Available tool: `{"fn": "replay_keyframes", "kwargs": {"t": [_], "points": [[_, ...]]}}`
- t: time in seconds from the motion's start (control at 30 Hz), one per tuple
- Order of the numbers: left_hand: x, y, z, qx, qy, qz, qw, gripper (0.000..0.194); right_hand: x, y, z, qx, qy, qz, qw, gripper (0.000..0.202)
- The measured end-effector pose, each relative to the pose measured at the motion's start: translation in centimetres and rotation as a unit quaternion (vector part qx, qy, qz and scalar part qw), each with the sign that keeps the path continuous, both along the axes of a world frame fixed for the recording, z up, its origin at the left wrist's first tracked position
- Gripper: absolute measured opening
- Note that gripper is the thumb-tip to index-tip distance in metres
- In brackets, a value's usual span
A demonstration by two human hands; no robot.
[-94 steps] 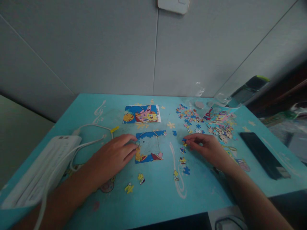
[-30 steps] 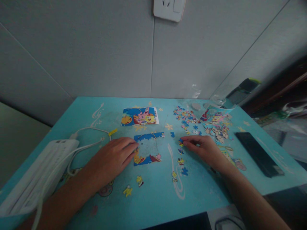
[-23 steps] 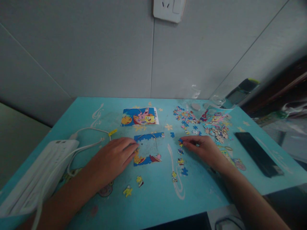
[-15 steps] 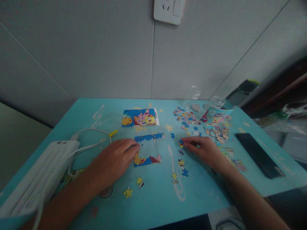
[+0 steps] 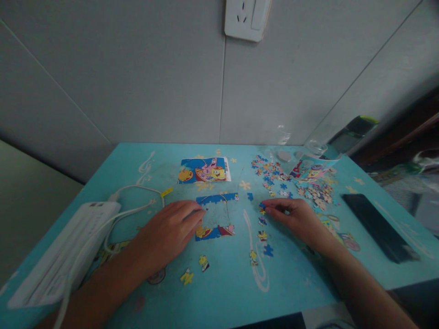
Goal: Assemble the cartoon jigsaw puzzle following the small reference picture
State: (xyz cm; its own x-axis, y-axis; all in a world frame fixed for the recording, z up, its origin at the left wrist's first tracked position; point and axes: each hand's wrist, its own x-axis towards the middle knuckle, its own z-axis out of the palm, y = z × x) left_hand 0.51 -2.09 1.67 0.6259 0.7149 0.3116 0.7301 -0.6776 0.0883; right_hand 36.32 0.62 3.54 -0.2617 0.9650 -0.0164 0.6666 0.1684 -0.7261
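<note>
My left hand (image 5: 171,228) rests at the left side of a partly joined puzzle frame (image 5: 214,233), its fingertips together over the frame's left edge; what they hold, if anything, is hidden. With thumb and index finger, my right hand (image 5: 295,217) pinches a small blue and yellow puzzle piece (image 5: 262,208) at the top of a column of loose pieces. Below it lie a yellow piece (image 5: 262,236) and a blue piece (image 5: 268,250). Two yellow pieces (image 5: 187,276) lie nearer the front. Behind the puzzle frame is a picture card (image 5: 204,170) showing cartoon figures.
A white power strip (image 5: 68,251) with cables takes up the left of the blue table (image 5: 219,297). At the back right are piled puzzle pieces (image 5: 315,192), a clear jar (image 5: 316,147) and a printed sheet (image 5: 312,167). A long black object (image 5: 379,226) lies at the right.
The whole view has shifted slightly, so everything appears a little further right and lower. Both hands keep nearly the same places relative to the puzzle pieces.
</note>
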Motion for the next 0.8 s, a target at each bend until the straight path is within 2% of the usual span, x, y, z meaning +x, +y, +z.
{"fn": "replay_keyframes", "kwargs": {"t": [0.23, 0.8], "points": [[0.09, -0.07, 0.34, -0.001, 0.000, -0.008, 1.000, 0.027, 0.00, 0.05, -0.10, -0.011, 0.004, 0.005, 1.000, 0.029], [-0.01, -0.17, -0.03, -0.006, -0.008, -0.012, 1.000, 0.028, -0.24, 0.04, -0.03, -0.013, 0.013, -0.004, 1.000, 0.024]]}}
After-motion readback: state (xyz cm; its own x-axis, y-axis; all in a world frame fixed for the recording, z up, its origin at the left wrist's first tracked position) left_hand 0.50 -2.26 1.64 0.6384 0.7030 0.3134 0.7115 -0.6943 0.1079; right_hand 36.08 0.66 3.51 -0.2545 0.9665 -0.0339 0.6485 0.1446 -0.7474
